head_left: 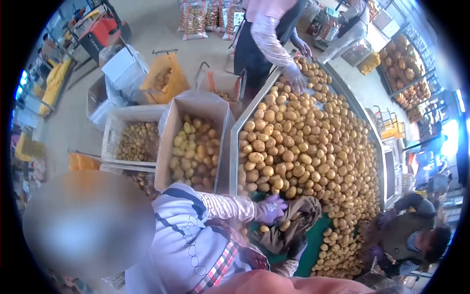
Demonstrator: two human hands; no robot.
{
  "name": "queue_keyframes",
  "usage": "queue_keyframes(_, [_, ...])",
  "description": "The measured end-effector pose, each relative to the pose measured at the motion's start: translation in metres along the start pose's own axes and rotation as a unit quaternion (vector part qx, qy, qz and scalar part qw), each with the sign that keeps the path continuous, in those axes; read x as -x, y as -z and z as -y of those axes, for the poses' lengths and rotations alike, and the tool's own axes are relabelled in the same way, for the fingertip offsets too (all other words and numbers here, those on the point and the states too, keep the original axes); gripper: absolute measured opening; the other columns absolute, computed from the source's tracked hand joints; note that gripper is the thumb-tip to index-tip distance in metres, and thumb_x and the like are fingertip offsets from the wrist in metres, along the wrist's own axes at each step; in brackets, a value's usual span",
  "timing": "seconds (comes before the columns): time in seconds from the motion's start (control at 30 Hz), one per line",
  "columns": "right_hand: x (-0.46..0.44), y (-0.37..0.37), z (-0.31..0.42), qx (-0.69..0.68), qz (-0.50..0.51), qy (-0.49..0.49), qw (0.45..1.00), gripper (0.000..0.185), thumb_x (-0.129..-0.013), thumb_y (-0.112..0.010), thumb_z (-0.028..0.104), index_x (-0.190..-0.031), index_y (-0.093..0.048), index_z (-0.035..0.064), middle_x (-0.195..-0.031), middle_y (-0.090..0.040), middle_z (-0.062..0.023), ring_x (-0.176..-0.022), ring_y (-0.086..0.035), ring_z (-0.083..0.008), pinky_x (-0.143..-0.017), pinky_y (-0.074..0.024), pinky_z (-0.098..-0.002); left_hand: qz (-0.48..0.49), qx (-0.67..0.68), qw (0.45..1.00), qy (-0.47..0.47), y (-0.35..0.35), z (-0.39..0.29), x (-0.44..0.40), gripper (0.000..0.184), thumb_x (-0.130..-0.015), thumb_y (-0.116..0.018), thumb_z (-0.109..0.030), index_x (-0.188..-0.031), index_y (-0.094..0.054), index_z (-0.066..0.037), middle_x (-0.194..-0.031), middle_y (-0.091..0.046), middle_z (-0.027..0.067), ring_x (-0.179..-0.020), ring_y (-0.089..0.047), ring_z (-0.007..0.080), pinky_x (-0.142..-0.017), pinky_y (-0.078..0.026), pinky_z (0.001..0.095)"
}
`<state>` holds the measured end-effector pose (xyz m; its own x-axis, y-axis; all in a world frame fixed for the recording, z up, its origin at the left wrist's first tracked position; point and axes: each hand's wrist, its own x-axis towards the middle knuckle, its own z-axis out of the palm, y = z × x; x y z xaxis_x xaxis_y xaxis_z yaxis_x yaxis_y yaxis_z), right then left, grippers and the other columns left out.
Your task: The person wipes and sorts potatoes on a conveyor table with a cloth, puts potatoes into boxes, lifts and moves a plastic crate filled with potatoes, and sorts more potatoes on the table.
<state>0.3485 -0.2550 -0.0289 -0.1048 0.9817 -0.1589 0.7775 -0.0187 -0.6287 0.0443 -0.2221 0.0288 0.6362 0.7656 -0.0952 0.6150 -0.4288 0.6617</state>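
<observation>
Neither of my own hands can be made out; a blurred pink shape (274, 282) fills the bottom edge. Close by on the left, a person in a lavender top (171, 240) leans over the sorting table. That person's purple-gloved hand (271, 209) is on a crumpled brown cloth or sack (289, 225). Another gloved hand (296, 247), in a similar pale sleeve, is partly hidden at the cloth's lower edge and seems to belong to the same person. Two loose potatoes, one of them a small potato (264, 229), lie against the cloth. A broad heap of potatoes (313, 147) covers much of the table.
The table's metal rim (234, 161) runs along the left. Beside it stand a lined carton (227, 142) of potatoes and a white crate (110, 142) of smaller ones. Another person (267, 44) reaches into the heap at the top; one more person (409, 235) bends in from the right.
</observation>
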Motion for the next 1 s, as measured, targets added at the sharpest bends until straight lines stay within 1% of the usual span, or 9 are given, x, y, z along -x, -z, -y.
queue_keyframes(0.07, [0.025, 0.005, 0.007, -0.437, -0.050, -0.231, 0.868, 0.009, -0.081, -0.060, 0.005, -0.079, -0.054, -0.0009, -0.080, -0.053, -0.0111, -0.071, -0.049, -0.0217, -0.065, -0.0444, -0.0388, -0.014, 0.034, 0.997, -0.065, -0.027, -0.029, 0.000, 0.021, -0.070, -0.067, -0.031, -0.085, -0.069, -0.015, -0.110, -0.056, 0.0076, -0.113, -0.048, 0.0273, -0.097, -0.033, 0.0483])
queue_keyframes(0.2, [0.053, 0.036, 0.023, 0.030, -0.087, 0.143, 0.985, 0.031, -0.092, -0.051, 0.006, -0.123, -0.055, -0.0001, -0.106, -0.064, -0.0100, -0.095, -0.061, -0.0227, -0.085, -0.0486, -0.0380, -0.118, 0.126, 0.964, -0.204, -0.078, -0.095, 0.012, 0.022, -0.063, -0.071, -0.029, -0.068, -0.059, -0.011, -0.095, -0.059, 0.0079, -0.102, -0.054, 0.0285, -0.086, -0.040, 0.0423])
queue_keyframes(0.3, [0.117, 0.108, 0.114, -0.195, -0.209, 0.151, 0.946, 0.027, -0.086, -0.060, 0.012, -0.110, -0.063, -0.0002, -0.121, -0.060, -0.0139, -0.113, -0.055, -0.0263, -0.096, -0.0433, -0.0358, -0.179, 0.184, 0.918, -0.302, -0.109, -0.146, 0.038, 0.025, -0.067, -0.074, -0.031, -0.072, -0.063, -0.009, -0.104, -0.061, 0.0156, -0.102, -0.055, 0.0359, -0.089, -0.043, 0.0449])
queue_keyframes(0.4, [0.206, 0.148, 0.075, -0.595, -0.323, 0.026, 0.735, 0.025, -0.090, -0.057, 0.008, -0.114, -0.060, 0.0007, -0.117, -0.060, -0.0091, -0.109, -0.056, -0.0177, -0.092, -0.0451, -0.0299, 0.018, 0.210, 0.915, -0.345, -0.146, -0.195, 0.057, 0.026, -0.072, -0.070, -0.034, -0.078, -0.066, -0.009, -0.110, -0.060, 0.0150, -0.111, -0.052, 0.0352, -0.097, -0.037, 0.0445])
queue_keyframes(0.7, [0.347, 0.006, -0.128, -0.249, -0.270, -0.204, 0.907, 0.050, -0.089, -0.062, 0.022, -0.132, -0.046, 0.0022, -0.122, -0.055, -0.0177, -0.109, -0.053, -0.0279, -0.096, -0.0428, -0.0354, 0.193, -0.177, 0.922, -0.284, -0.161, -0.198, 0.089, 0.021, -0.072, -0.064, -0.028, -0.085, -0.070, -0.013, -0.096, -0.062, 0.0075, -0.103, -0.054, 0.0261, -0.093, -0.037, 0.0405])
queue_keyframes(0.77, [0.338, -0.062, -0.088, 0.081, -0.264, -0.264, 0.924, 0.071, -0.086, -0.065, 0.036, -0.139, -0.032, 0.0019, -0.136, -0.040, -0.0283, -0.124, -0.044, -0.0414, -0.105, -0.0351, -0.0440, 0.160, -0.064, 0.955, -0.240, -0.141, -0.157, 0.073, 0.026, -0.075, -0.067, -0.032, -0.089, -0.070, -0.009, -0.093, -0.063, 0.0098, -0.095, -0.058, 0.0299, -0.087, -0.043, 0.0412])
queue_keyframes(0.83, [0.293, -0.062, -0.040, -0.129, -0.155, -0.308, 0.930, 0.090, -0.080, -0.062, 0.057, -0.135, -0.025, -0.0047, -0.109, -0.058, -0.0325, -0.085, -0.062, -0.0478, -0.075, -0.0520, -0.0519, 0.095, 0.067, 0.990, -0.075, -0.111, -0.114, 0.069, 0.049, -0.080, -0.068, -0.042, -0.105, -0.066, -0.001, -0.109, -0.064, 0.0184, -0.102, -0.059, 0.0373, -0.092, -0.045, 0.0418])
queue_keyframes(0.9, [0.254, -0.071, 0.025, -0.179, -0.141, -0.258, 0.939, 0.078, -0.087, -0.054, 0.052, -0.131, -0.026, -0.0055, -0.094, -0.063, -0.0288, -0.077, -0.065, -0.0404, -0.067, -0.0537, -0.0491, 0.079, 0.212, 0.974, 0.035, -0.060, -0.083, 0.058, 0.043, -0.084, -0.068, -0.028, -0.113, -0.062, 0.004, -0.100, -0.068, 0.0154, -0.091, -0.064, 0.0240, -0.085, -0.049, 0.0321])
queue_keyframes(1.0, [0.157, -0.097, 0.071, -0.351, -0.051, -0.178, 0.918, 0.048, -0.090, -0.052, 0.040, -0.116, -0.048, -0.0006, -0.093, -0.065, -0.0175, -0.081, -0.063, -0.0309, -0.077, -0.0491, -0.0432, -0.216, 0.246, 0.943, -0.056, -0.026, 0.064, 0.038, 0.028, -0.087, -0.060, -0.009, -0.112, -0.062, 0.004, -0.103, -0.067, 0.0111, -0.091, -0.062, 0.0187, -0.084, -0.049, 0.0312])
